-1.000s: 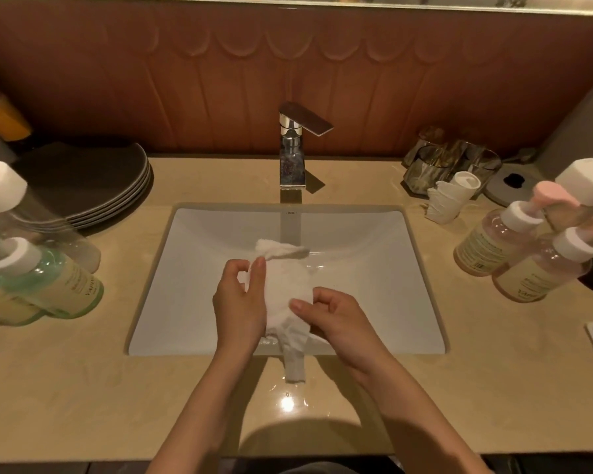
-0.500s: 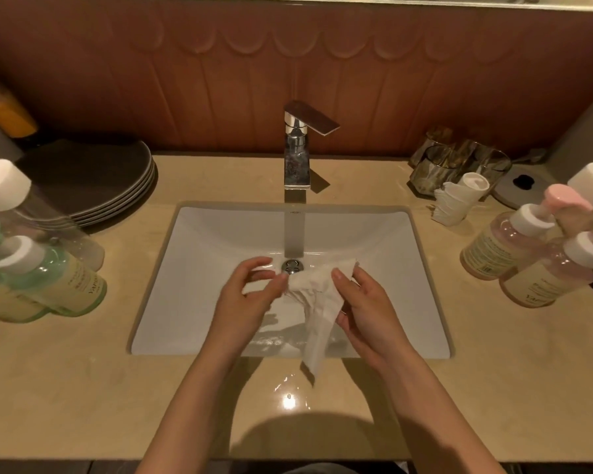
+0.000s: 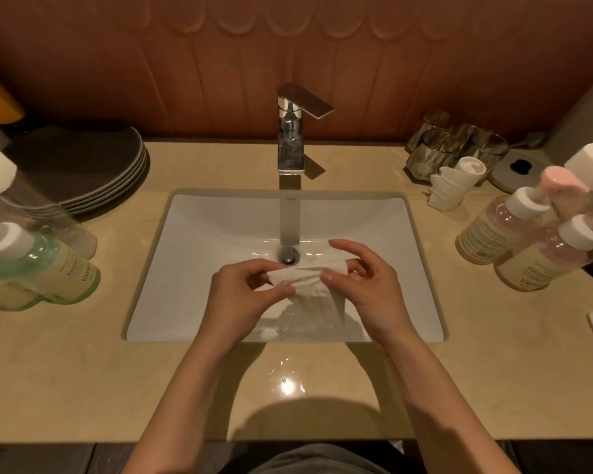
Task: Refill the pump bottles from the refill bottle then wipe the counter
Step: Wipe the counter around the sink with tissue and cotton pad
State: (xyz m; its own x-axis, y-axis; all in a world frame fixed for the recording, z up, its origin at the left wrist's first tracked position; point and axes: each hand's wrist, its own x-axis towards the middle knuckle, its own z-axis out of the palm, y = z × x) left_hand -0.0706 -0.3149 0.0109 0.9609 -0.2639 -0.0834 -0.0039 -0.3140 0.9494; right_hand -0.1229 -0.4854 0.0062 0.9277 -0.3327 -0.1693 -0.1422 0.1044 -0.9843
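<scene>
Crosswise, tissue (image 3: 303, 277), left hand (image 3: 242, 301) to right hand (image 3: 368, 290)

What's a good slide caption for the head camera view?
Left hand and right hand pinch a white tissue over the sink, between green pump bottles and pink pump bottles.

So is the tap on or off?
Off, it seems: no water runs from the tap into the sink, and nothing splashes around the drain.

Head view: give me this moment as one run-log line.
left hand: pinches white wipe | right hand: pinches white wipe | where: above sink | wipe: stretched between hands
</scene>
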